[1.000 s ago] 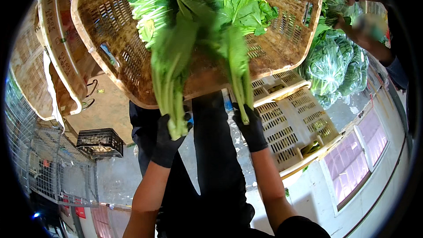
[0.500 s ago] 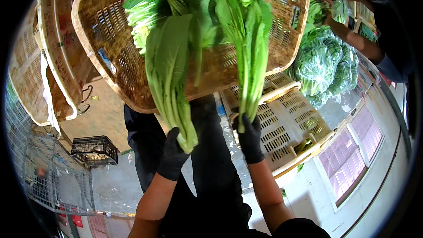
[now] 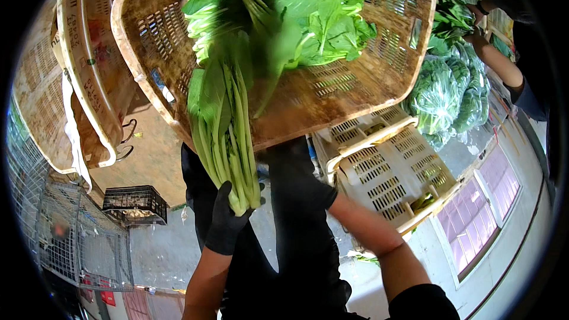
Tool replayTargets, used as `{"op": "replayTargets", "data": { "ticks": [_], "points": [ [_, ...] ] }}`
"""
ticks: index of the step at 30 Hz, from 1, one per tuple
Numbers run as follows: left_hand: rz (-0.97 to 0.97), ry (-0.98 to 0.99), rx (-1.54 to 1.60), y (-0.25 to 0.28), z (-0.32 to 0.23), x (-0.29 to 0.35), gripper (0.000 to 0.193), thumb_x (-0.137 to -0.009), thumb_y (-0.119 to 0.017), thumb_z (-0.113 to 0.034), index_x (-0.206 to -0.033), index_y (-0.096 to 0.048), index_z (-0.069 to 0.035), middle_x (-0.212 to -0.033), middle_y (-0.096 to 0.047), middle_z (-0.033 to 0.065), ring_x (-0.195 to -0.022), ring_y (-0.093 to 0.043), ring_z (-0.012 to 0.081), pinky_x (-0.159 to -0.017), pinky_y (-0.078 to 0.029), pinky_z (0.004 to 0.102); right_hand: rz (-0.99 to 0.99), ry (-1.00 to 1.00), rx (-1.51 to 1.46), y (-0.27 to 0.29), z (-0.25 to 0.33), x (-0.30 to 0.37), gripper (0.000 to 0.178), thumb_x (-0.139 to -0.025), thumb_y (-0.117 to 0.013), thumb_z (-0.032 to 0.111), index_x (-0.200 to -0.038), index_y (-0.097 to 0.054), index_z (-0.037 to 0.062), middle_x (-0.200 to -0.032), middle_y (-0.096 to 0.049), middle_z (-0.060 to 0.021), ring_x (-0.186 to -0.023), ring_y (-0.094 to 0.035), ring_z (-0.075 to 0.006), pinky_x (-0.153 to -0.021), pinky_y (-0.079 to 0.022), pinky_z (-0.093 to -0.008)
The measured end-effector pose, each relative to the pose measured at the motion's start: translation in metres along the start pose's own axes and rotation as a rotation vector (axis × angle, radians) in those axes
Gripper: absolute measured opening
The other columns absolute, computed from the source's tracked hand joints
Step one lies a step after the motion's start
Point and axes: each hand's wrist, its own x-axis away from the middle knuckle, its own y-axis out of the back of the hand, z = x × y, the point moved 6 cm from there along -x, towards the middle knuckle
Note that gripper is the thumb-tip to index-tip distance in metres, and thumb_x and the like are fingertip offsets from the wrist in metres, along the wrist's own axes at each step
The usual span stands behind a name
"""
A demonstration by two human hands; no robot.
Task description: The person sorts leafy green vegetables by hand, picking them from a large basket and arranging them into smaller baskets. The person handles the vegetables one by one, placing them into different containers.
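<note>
My left hand (image 3: 227,220), in a black glove, is closed round the stem ends of a bunch of long-stemmed leafy greens (image 3: 225,136). The leaves of this bunch point away from me and hang over the near rim of a stained plastic crate (image 3: 278,127). My right hand (image 3: 305,186), gloved in black too, is beside the stems just below the crate's rim. Motion and the dark trousers behind it smear its fingers. A heap of the same greens (image 3: 338,29) lies in the crate, stems to the left.
More stained crates (image 3: 98,71) stand at the left. A pale slatted crate (image 3: 385,172) sits to the right, near clear bags of greens (image 3: 441,92). Another person's arm (image 3: 498,62) handles leaves at the far right. A black crate (image 3: 135,203) and a wire cage (image 3: 83,231) are lower left.
My right hand has moved left toward the left-hand bunch. The greens it held are now gathered with that bunch or hidden. My left hand keeps its hold; the view has shifted slightly.
</note>
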Motion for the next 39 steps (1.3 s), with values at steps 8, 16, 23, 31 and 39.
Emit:
{"op": "replayTargets", "data": {
  "ticks": [8, 16, 23, 31, 39],
  "points": [
    [0.166, -0.041, -0.132, 0.005, -0.005, 0.039, 0.065, -0.089, -0.039, -0.045, -0.136, -0.033, -0.001, -0.125, -0.049, 0.02, -0.107, -0.054, 0.0329, -0.084, -0.049, 0.044, -0.525, -0.387, 0.214, 0.065, -0.149, -0.13, 0.057, -0.078, -0.067, 0.019, -0.127, -0.047, -0.0001, -0.098, -0.062, -0.0229, -0.083, -0.061, -0.0299, -0.072, -0.05, -0.0362],
    [0.194, 0.035, -0.024, 0.03, -0.012, 0.061, 0.069, -0.084, -0.055, -0.043, -0.133, -0.034, 0.001, -0.121, -0.051, 0.0201, -0.105, -0.056, 0.0334, -0.083, -0.049, 0.0439, -0.541, -0.292, -0.312, 0.1, -0.137, -0.114, 0.035, -0.083, -0.062, 0.016, -0.112, -0.055, -0.0014, -0.091, -0.064, -0.0145, -0.076, -0.061, -0.0214, -0.067, -0.049, -0.0332],
    [0.0, 0.203, -0.012, 0.074, 0.027, 0.079, 0.075, -0.079, -0.06, -0.028, -0.139, -0.024, -0.001, -0.129, -0.044, 0.0146, -0.115, -0.048, 0.0259, -0.097, -0.04, 0.0363, -0.748, 0.052, 0.695, 0.178, -0.023, -0.351, 0.042, -0.071, -0.071, 0.027, -0.099, -0.053, 0.0022, -0.099, -0.056, -0.0226, -0.097, -0.053, -0.0404, -0.08, -0.044, -0.0457],
    [0.011, 0.058, -0.058, 0.013, 0.026, 0.066, 0.071, -0.082, -0.063, -0.034, -0.135, -0.028, -0.003, -0.12, -0.049, 0.0208, -0.107, -0.054, 0.0364, -0.087, -0.05, 0.0474, -0.773, 0.393, 0.311, 0.225, 0.031, -0.193, 0.032, -0.074, -0.068, 0.009, -0.1, -0.052, 0.0004, -0.093, -0.05, -0.0153, -0.087, -0.05, -0.0308, -0.077, -0.043, -0.0388],
    [0.056, -0.182, -0.358, -0.067, 0.057, 0.068, 0.055, -0.09, -0.057, -0.021, -0.136, -0.031, -0.006, -0.124, -0.049, 0.0076, -0.109, -0.052, 0.0195, -0.088, -0.047, 0.034, -0.41, 0.34, 0.286, 0.135, 0.134, 0.103, 0.039, -0.062, -0.072, 0.006, -0.098, -0.058, 0.0076, -0.098, -0.048, -0.0115, -0.094, -0.048, -0.0309, -0.082, -0.04, -0.0426]
  ]
}}
